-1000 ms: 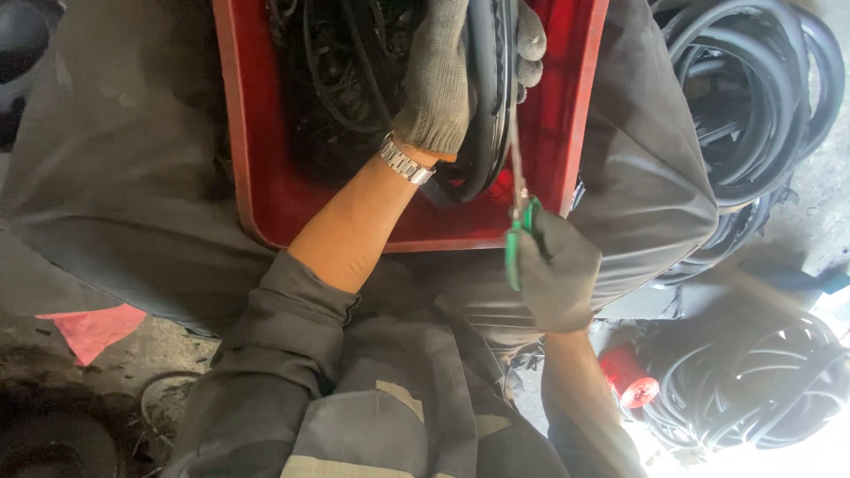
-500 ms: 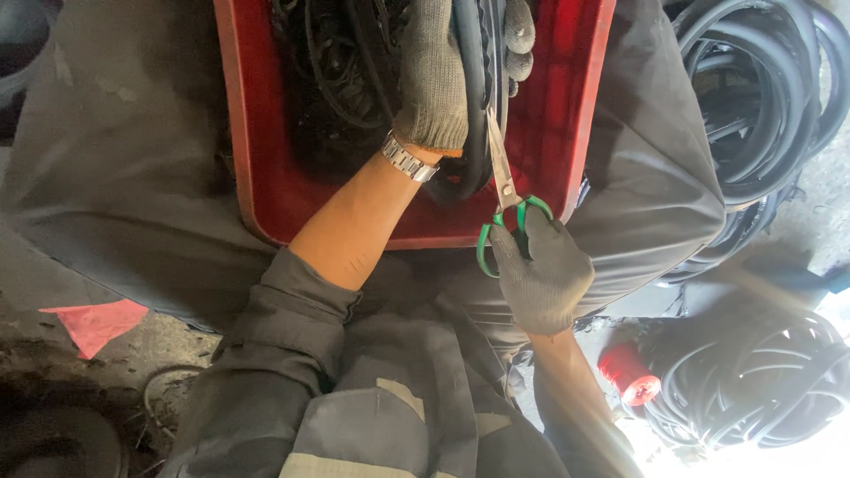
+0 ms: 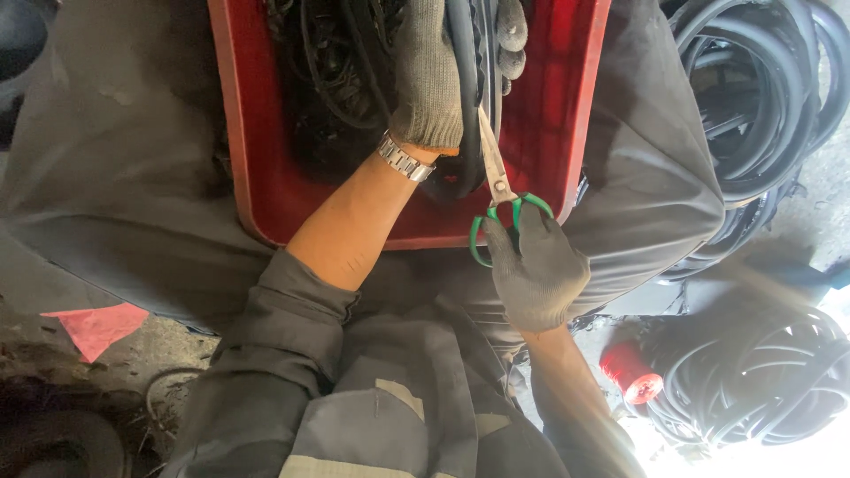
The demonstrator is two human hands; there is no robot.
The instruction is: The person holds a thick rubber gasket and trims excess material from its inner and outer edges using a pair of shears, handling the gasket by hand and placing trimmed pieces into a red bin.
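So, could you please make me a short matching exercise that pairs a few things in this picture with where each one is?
Things:
1. scissors
2. wristwatch
3. red crate
4. rubber strips

Places:
a. on the lap
b. in the right hand
c. on the left forearm
d. gripped by the left hand

Pairs: 1-b, 2-c, 3-a, 4-d

I am wearing grey knit gloves on my left hand (image 3: 429, 75) and right hand (image 3: 536, 270). The scissors (image 3: 500, 199) are showing green handles, the crate (image 3: 266, 177) red, the cables (image 3: 465, 88) black.
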